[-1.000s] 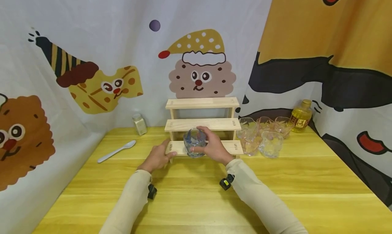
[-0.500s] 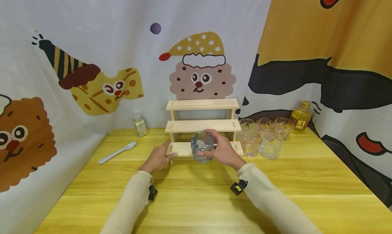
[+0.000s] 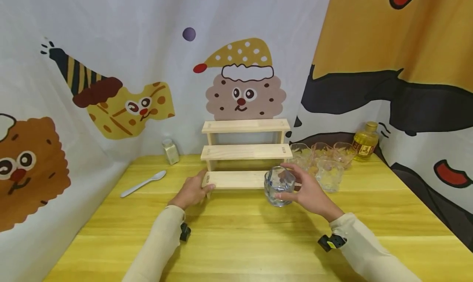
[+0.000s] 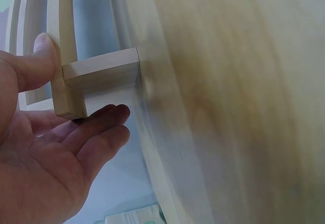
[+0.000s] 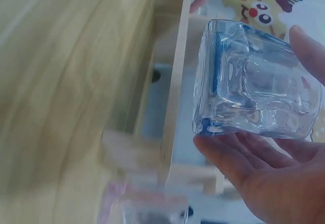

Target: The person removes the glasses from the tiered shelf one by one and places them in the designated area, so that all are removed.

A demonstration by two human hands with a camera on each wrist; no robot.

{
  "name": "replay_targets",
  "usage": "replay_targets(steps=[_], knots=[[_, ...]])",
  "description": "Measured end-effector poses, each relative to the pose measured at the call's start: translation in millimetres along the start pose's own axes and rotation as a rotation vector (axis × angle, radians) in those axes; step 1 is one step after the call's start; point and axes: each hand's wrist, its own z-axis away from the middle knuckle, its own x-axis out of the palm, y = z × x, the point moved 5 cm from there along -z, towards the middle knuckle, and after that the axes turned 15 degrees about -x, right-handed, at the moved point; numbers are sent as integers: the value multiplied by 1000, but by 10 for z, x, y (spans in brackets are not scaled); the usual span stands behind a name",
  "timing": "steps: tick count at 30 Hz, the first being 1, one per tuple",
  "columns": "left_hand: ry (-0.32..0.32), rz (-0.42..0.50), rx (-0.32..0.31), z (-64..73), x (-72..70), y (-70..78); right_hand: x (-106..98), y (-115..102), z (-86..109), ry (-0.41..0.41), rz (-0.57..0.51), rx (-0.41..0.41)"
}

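Observation:
A three-tier wooden shelf (image 3: 244, 152) stands at the back of the table. My left hand (image 3: 190, 191) grips the left end of its lowest tier; in the left wrist view the thumb lies on the plank (image 4: 62, 26) and the fingers reach around its end. A clear, faceted drinking glass (image 3: 277, 187) is in my right hand (image 3: 310, 193), in front of the lowest tier's right end. Seen from the right wrist, thumb and fingers pinch the glass (image 5: 259, 82) from opposite sides. No glass stands on any tier.
Several clear and pinkish glasses (image 3: 329, 176) cluster right of the shelf, with a bottle of yellow oil (image 3: 365, 142) behind them. To the left lie a white spoon (image 3: 144, 184) and a small upright jar (image 3: 171, 152). A printed curtain (image 3: 148, 35) hangs behind.
My right hand has carried the glass off the middle of the lowest tier, rightward and toward me. The left hand has kept its grip on the shelf's left end.

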Motion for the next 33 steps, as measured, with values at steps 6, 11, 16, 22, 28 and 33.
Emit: replay_targets(steps=[6, 11, 16, 22, 28, 33], knots=[[-17, -3, 10, 11, -3, 48, -306, 89, 303, 23, 76, 29], [-18, -25, 9, -16, -13, 61, -538, 171, 500, 33, 108, 70], [-19, -32, 3, -15, -18, 40, -741, 282, 654, 29, 158, 101], [-25, -9, 2, 6, -2, 15, -953, 465, 826, -5, 225, 158], [-11, 13, 0, 9, 25, 9, -1157, 592, 954, -43, 295, 221], [5, 7, 4, 6, 0, 20, -1355, 708, 965, -46, 291, 276]])
